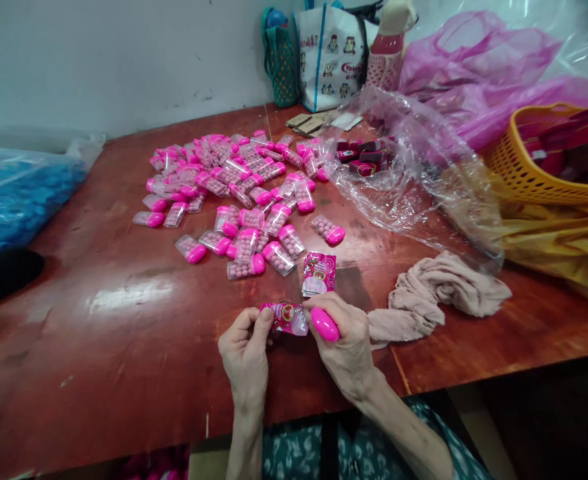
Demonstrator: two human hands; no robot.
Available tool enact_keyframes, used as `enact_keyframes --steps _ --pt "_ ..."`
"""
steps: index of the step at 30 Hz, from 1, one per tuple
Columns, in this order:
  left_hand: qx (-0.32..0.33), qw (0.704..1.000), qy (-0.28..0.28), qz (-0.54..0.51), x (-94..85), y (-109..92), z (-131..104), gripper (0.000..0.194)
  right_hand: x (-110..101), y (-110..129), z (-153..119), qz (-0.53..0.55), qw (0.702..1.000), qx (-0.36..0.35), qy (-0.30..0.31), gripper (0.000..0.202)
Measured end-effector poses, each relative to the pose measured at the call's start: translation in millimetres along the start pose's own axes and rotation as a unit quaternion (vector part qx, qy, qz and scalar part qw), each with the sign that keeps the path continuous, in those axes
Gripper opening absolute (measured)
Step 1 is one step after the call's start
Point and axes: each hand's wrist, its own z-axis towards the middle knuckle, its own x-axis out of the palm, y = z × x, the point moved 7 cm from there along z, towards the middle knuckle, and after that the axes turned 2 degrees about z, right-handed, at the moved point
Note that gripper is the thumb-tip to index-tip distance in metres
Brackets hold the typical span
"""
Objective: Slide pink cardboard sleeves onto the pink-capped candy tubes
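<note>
My left hand (247, 357) pinches the left end of a small printed pink plastic sleeve (289, 318) just above the table's front part. In my right hand (347, 350) is a candy container, wrapped by the fingers so that mainly its glossy pink cap (325, 325) shows. The right thumb and fingertips are at the sleeve's right end; whether they grip it I cannot tell. Just beyond the hands lies a stack of similar printed sleeves (319, 273). Farther back spreads a heap of clear containers with pink caps and round pink candies (247, 243).
A crumpled beige cloth (439, 297) lies right of my right hand. Clear plastic film (404, 193) covers dark red packs (364, 157). A yellow basket (544, 177) stands at right, a bag of blue things (24, 193) at left. Bags and a bottle (387, 50) line the back.
</note>
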Motion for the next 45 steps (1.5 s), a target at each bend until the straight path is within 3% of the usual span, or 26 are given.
enact_keyframes --steps 7,12,18,24,29,33,37,42,45 --pt "0.102 0.993 -0.046 0.045 -4.0 -17.9 -5.2 0.006 -5.0 -14.3 -5.1 -0.008 0.997 0.079 -0.027 0.015" --pt "0.095 0.986 -0.136 0.007 -20.0 -14.8 -4.7 0.003 -14.0 -24.7 -6.7 0.060 0.981 0.164 -0.087 0.010" --pt "0.085 0.984 -0.156 0.018 -19.5 -14.8 -7.0 0.003 2.7 -4.8 0.3 0.102 0.987 0.119 0.022 0.010" --pt "0.086 0.980 -0.175 0.044 -21.5 -17.7 -8.6 0.005 -3.2 -4.0 -1.8 0.054 0.992 0.117 -0.016 0.021" --pt "0.092 0.980 -0.172 0.044 -20.8 -19.4 -9.1 0.005 11.7 1.0 -0.9 0.076 0.991 0.090 0.069 0.024" --pt "0.077 0.982 -0.170 0.008 -21.3 -11.8 -8.1 0.005 21.4 -0.5 -3.8 0.077 0.985 0.107 0.111 0.014" --pt "0.043 0.984 -0.166 -0.039 -21.3 -1.1 -5.6 0.007 25.6 -4.8 -8.5 0.090 0.979 0.134 0.126 0.016" --pt "0.022 0.988 -0.146 -0.041 -18.3 -3.7 -5.0 0.023 23.0 -5.5 -9.0 0.085 0.979 0.137 0.123 0.019" --pt "0.042 0.988 -0.137 -0.057 -17.7 -8.9 -4.3 0.012 20.6 -2.9 -7.1 0.066 0.982 0.123 0.126 0.020"
